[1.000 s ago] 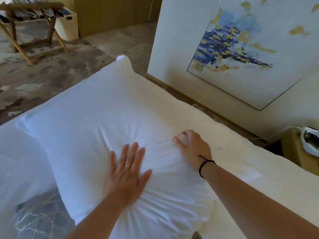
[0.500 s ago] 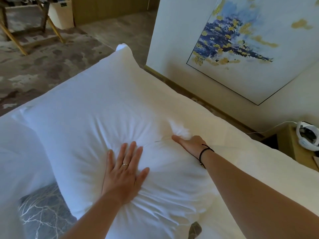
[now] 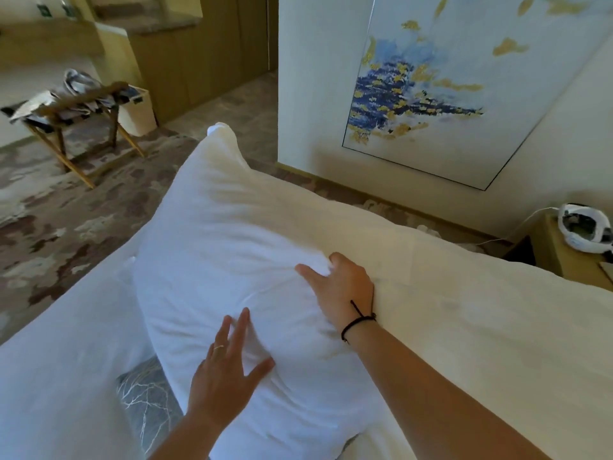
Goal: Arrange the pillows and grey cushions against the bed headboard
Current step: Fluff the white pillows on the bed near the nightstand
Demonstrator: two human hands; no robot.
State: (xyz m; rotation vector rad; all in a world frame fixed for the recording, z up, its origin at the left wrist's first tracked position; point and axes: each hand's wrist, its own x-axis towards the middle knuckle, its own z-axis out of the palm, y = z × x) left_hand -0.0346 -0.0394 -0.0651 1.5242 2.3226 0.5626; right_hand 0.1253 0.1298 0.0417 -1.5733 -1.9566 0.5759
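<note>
- Here, through the head camera, I saw a white pillow filling the centre of the frame, its far corner pointing toward the upper middle.
- My left hand lay at lower centre with straight, spread fingers, flat against the pillow's near face; a ring showed on one finger.
- My right hand sat right of centre, its fingers curled into the pillow's cloth, bunching a fold by the fingertips; a black wrist cord circled that wrist.
- A second white pillow lay along the right side, touching the first where the right hand rested.
- A grey cushion with pale branch lines peeked out at lower left, partly under the first pillow.
- White bedding covered the lower left.
- A framed painting in blue and gold hung on the wall at upper right.
- A wooden folding stand with items piled on it stood at upper left on patterned carpet.
- A bedside table at the right edge carried a white object I could not identify.
</note>
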